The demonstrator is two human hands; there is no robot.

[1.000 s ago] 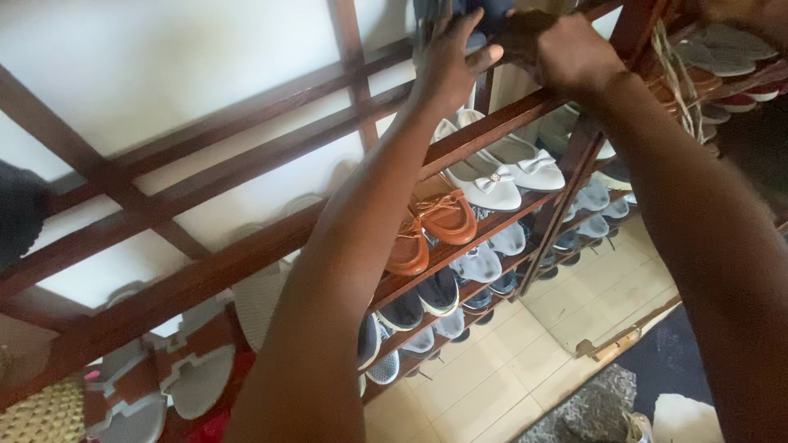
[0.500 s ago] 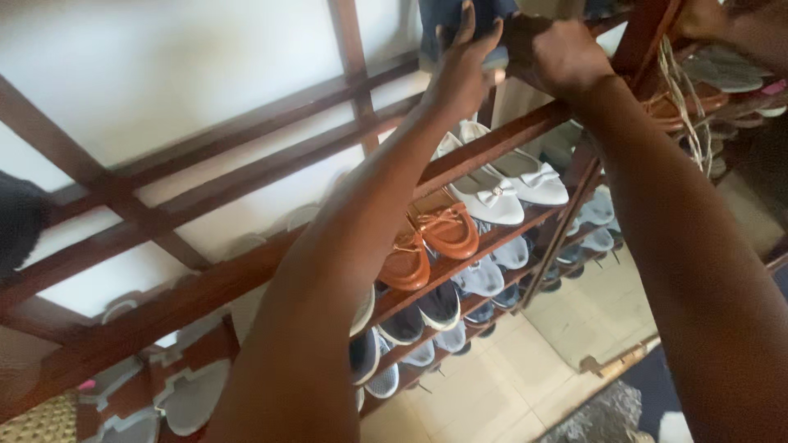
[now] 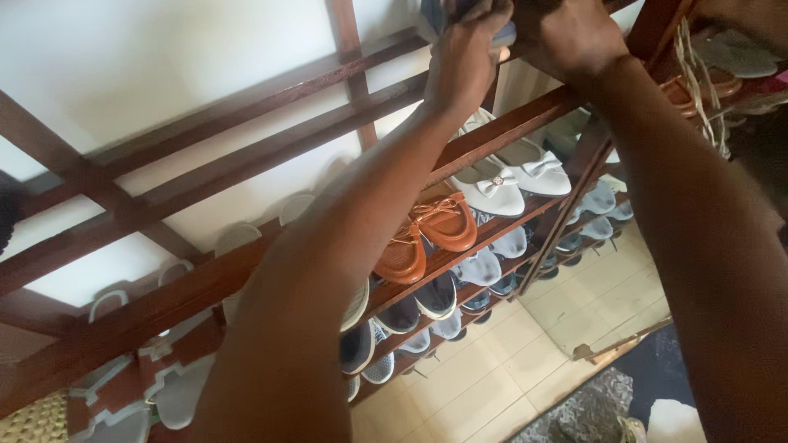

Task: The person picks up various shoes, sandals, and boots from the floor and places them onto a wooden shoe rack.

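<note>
Both my arms reach up to the top of a dark wooden shoe rack [image 3: 246, 156]. My left hand [image 3: 464, 57] has its fingers curled around a grey-blue shoe [image 3: 431, 20] at the top edge of the view; most of that shoe is cut off. Just to its right, my right hand [image 3: 570, 33] is closed beside that shoe, and what it grips is hidden. Below my hands a pair of white bow flats [image 3: 505, 176] and a pair of tan loafers [image 3: 427, 234] rest on a lower shelf.
Lower shelves hold several grey and dark sneakers [image 3: 460, 283]. Pale slides [image 3: 176, 394] sit at the bottom left beside a woven item [image 3: 37, 418]. Strappy sandals [image 3: 698, 82] hang at the right. Beige floor tiles [image 3: 525, 361] and a dark mat [image 3: 665, 369] lie below.
My left hand's fingers, spread on the grey-blue shoe before, have curled around it. Both hands have shifted slightly upward towards the top edge.
</note>
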